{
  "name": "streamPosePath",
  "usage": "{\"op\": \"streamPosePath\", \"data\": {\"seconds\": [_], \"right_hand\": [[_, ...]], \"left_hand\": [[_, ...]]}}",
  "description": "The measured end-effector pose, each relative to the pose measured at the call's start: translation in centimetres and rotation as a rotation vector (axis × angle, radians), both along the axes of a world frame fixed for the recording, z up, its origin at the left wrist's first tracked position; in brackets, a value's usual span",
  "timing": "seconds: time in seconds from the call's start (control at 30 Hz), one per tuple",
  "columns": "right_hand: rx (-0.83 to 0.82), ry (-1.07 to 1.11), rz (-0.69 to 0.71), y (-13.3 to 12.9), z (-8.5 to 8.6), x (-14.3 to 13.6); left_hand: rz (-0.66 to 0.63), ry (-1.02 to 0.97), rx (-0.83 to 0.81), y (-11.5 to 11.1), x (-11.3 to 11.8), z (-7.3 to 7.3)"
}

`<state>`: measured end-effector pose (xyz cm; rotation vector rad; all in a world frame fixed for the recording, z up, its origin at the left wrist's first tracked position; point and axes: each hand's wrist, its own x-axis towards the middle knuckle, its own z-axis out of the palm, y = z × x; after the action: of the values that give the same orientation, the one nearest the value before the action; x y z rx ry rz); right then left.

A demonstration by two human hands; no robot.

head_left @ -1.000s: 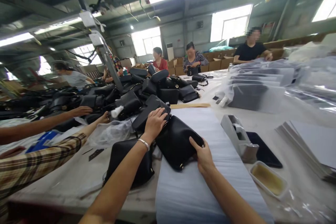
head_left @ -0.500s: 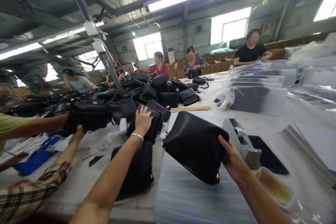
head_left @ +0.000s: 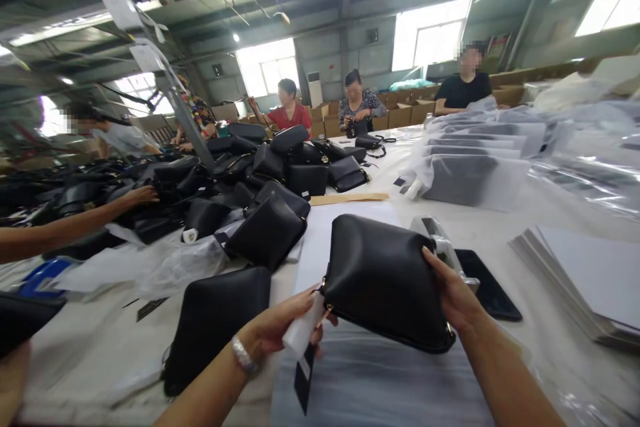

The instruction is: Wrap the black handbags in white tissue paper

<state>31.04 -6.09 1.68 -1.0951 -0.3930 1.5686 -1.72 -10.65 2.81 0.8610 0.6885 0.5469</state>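
A black bag [head_left: 383, 283] with gold-coloured zip ends is held up over a pale sheet [head_left: 370, 380]. My right hand [head_left: 453, 293] grips its right side, thumb on the front face. At the bag's left corner my left hand [head_left: 285, 323] is closed around a white wrapped roll [head_left: 304, 328], and a dark tag [head_left: 304, 377] hangs below it. Another black bag [head_left: 215, 323] lies on the table left of my left forearm. Behind it, one more black bag [head_left: 270, 230] leans at the edge of the pile.
A large pile of black bags [head_left: 305, 180] spreads to the left. Wrapped bags [head_left: 460, 177] stand at the right, near a phone [head_left: 487, 283], a tape dispenser [head_left: 435, 233] and stacked boards [head_left: 590, 280]. A co-worker's arm [head_left: 90, 217] reaches over the pile. Several people work behind.
My left hand has come back from the pile to the held bag's left corner and closed on the white roll. The view has shifted, and the neighbour's arms have moved.
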Motion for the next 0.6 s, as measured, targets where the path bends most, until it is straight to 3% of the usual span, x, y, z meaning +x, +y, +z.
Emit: {"op": "streamPosePath", "data": {"seconds": [0.1, 0.17, 0.23, 0.3, 0.43, 0.6], "right_hand": [[0.042, -0.046, 0.047, 1.0, -0.4, -0.2], [0.093, -0.113, 0.051, 1.9, -0.6, -0.7], [0.109, -0.219, 0.013, 2.8, -0.9, -1.3], [0.089, -0.310, -0.039, 3.3, -1.2, -2.0], [0.109, -0.356, -0.050, 3.1, -2.2, -2.8], [0.213, -0.491, -0.038, 2.0, -3.0, -2.5]], "left_hand": [[0.010, 0.327, 0.207, 0.4, -1.5, 1.8], [0.009, 0.610, 0.468, 1.0, -1.9, 2.7], [0.024, 0.866, 0.756, 1.7, -2.0, 2.7], [0.017, 1.047, 0.940, 2.4, -1.9, 2.0], [-0.062, 1.150, 0.938, 3.3, -1.6, 0.1], [-0.003, 1.086, 0.911, 2.7, -2.2, -1.0]]}}
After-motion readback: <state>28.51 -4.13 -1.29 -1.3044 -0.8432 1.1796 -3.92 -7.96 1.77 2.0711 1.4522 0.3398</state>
